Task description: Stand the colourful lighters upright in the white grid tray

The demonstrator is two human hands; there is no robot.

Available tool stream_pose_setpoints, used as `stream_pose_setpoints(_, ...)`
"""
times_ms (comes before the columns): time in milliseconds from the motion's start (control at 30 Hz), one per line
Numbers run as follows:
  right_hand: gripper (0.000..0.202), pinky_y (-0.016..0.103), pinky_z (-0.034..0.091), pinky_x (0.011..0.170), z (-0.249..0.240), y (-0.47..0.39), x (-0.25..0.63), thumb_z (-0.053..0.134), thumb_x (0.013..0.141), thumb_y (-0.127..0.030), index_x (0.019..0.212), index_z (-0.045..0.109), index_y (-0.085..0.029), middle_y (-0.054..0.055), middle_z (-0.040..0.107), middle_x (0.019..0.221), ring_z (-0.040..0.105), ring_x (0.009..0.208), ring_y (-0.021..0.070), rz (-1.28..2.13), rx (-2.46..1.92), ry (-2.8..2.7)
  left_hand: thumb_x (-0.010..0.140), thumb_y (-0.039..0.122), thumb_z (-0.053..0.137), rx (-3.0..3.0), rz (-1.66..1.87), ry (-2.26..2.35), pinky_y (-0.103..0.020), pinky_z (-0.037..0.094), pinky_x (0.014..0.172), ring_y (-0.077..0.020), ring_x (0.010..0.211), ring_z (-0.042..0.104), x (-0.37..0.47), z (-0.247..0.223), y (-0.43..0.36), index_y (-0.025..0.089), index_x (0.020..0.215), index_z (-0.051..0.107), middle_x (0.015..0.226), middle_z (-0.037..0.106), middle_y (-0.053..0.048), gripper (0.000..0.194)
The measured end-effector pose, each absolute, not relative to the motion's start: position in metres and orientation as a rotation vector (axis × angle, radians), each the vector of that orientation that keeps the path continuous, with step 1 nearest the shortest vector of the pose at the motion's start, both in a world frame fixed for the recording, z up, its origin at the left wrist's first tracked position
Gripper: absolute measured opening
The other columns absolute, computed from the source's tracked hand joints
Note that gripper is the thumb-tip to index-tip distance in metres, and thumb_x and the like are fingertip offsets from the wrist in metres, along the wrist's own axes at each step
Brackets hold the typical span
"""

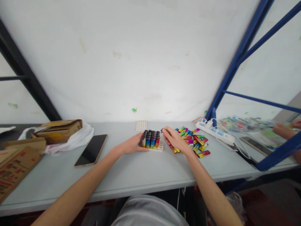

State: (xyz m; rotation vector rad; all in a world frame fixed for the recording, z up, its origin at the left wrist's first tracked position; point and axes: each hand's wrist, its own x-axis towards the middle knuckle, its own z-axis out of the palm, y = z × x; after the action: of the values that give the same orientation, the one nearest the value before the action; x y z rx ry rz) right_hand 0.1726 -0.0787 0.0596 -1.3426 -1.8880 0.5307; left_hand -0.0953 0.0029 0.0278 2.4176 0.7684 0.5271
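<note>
A white tray [161, 148] on the table holds upright lighters [150, 141] in close rows, with black tops and shiny multicoloured bodies. Bare sockets show along its right side. My left hand [133, 143] grips the tray at its left edge, thumb along the front and fingers behind the lighters. Just right of the tray, my right hand [173, 138] is closed round a lighter [162, 130]; only its dark top end shows clearly. Beside and partly behind that hand lies a loose pile of colourful lighters [197, 141].
Another white socketed tray [141, 125] lies near the wall. A phone [91, 150], a white plastic bag [82, 135] and cardboard boxes [21, 163] are at left. A power strip [215, 131] with cables lies by the blue frame [225, 81]. Another person's hand [283, 130] shows far right.
</note>
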Motion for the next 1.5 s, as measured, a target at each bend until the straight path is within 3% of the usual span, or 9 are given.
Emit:
stream_pose_setpoints(133,0.040,0.028,0.043,0.079,0.069,-0.083,0.174,0.045,0.106,-0.047,0.089,0.066,-0.017,0.006,0.069,0.091,0.059,0.084,0.0177,0.319,-1.249,-2.081,0.077,0.051,0.084,2.418,0.523,0.768,-0.048,0.046,0.110,-0.0360,0.122,0.061,-0.095,0.027,0.004,0.017,0.136,0.055,0.134,0.065,-0.014,0.075)
stream_pose_setpoints(200,0.039,0.028,0.042,0.075,0.073,-0.085,0.174,0.051,0.104,-0.047,0.086,0.069,-0.017,0.005,0.069,0.086,0.059,0.078,0.0173,0.250,-1.265,-2.145,0.076,0.050,0.085,2.422,0.526,0.771,-0.047,0.045,0.112,-0.0359,0.124,0.060,-0.096,0.027,0.004,0.016,0.137,0.055,0.135,0.064,-0.014,0.076)
stream_pose_setpoints(333,0.030,0.026,0.041,0.064,0.079,-0.091,0.174,0.059,0.101,-0.044,0.098,0.073,-0.017,0.000,0.069,0.071,0.059,0.063,0.0157,0.410,-1.312,-2.189,0.075,0.048,0.086,2.422,0.548,0.756,-0.047,0.044,0.114,-0.0359,0.127,0.059,-0.096,0.026,0.004,0.018,0.140,0.054,0.138,0.064,-0.013,0.078)
stream_pose_setpoints(467,0.022,0.026,0.047,0.067,0.081,-0.094,0.171,0.064,0.098,-0.035,0.106,0.074,-0.016,0.003,0.075,0.076,0.068,0.068,0.0181,0.601,-1.288,-2.230,0.075,0.047,0.087,2.426,0.557,0.724,-0.047,0.044,0.114,-0.0363,0.129,0.058,-0.097,0.024,0.006,0.020,0.141,0.054,0.141,0.062,-0.012,0.079)
stream_pose_setpoints(733,0.018,0.026,0.047,0.070,0.081,-0.093,0.160,0.067,0.097,-0.027,0.110,0.078,-0.020,0.004,0.078,0.086,0.069,0.073,0.0183,0.520,-1.246,-2.312,0.074,0.047,0.087,2.423,0.554,0.736,-0.048,0.044,0.114,-0.0373,0.130,0.058,-0.096,0.024,0.006,0.020,0.141,0.054,0.141,0.063,-0.013,0.080)
stream_pose_setpoints(933,0.015,0.025,0.040,0.066,0.086,-0.099,0.158,0.071,0.095,-0.031,0.093,0.080,-0.020,0.004,0.075,0.076,0.064,0.066,0.0174,0.330,-1.408,-2.335,0.074,0.048,0.086,2.409,0.558,0.740,-0.050,0.043,0.114,-0.0364,0.129,0.058,-0.096,0.026,0.004,0.021,0.142,0.052,0.140,0.063,-0.013,0.081)
stream_pose_setpoints(1133,0.020,0.023,0.039,0.064,0.088,-0.098,0.157,0.065,0.100,-0.034,0.093,0.078,-0.021,0.002,0.075,0.075,0.064,0.066,0.0164,0.403,-1.359,-2.399,0.074,0.047,0.087,2.414,0.546,0.757,-0.049,0.043,0.114,-0.0366,0.129,0.058,-0.097,0.024,0.006,0.019,0.140,0.054,0.140,0.062,-0.013,0.079)
stream_pose_setpoints(1267,0.033,0.027,0.040,0.065,0.086,-0.097,0.145,0.067,0.098,-0.046,0.081,0.078,-0.020,0.008,0.074,0.073,0.065,0.068,0.0206,0.164,-1.576,-2.357,0.074,0.047,0.087,2.416,0.563,0.745,-0.048,0.045,0.113,-0.0360,0.128,0.059,-0.098,0.024,0.006,0.021,0.140,0.054,0.139,0.064,-0.012,0.078)
stream_pose_setpoints(1500,0.045,0.030,0.045,0.069,0.085,-0.100,0.139,0.058,0.099,-0.057,0.085,0.080,-0.020,0.013,0.074,0.075,0.071,0.076,0.0271,-0.002,-1.782,-2.322,0.074,0.049,0.086,2.416,0.557,0.763,-0.046,0.044,0.114,-0.0359,0.129,0.058,-0.096,0.025,0.004,0.021,0.140,0.053,0.140,0.063,-0.012,0.080)
